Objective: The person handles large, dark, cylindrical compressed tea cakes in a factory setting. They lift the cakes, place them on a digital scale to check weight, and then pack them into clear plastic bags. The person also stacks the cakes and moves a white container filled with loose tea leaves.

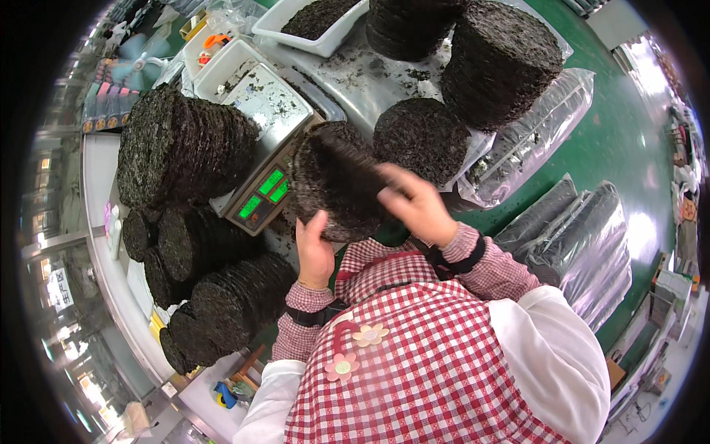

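Note:
In front of my apron is a small stack of round dried seaweed sheets [338,188], tilted beside the digital scale. My left hand [316,250] grips its near lower edge, with the thumb on the top face. My right hand [416,202], blurred, is at the right edge of a dark, blurred sheet; whether it pinches the sheet I cannot tell. The digital scale [258,205] has lit green displays and seaweed crumbs on its metal pan [277,114]. Just beyond my right hand lies a low pile of round seaweed sheets [421,139].
Tall seaweed stacks stand at the back right [502,61] and left [183,147]; more rolls [238,305] lie at the lower left. A white tub [333,41] holds loose seaweed. Plastic-wrapped bundles [582,250] rest on the green floor at the right. A fan [138,64] stands at the upper left.

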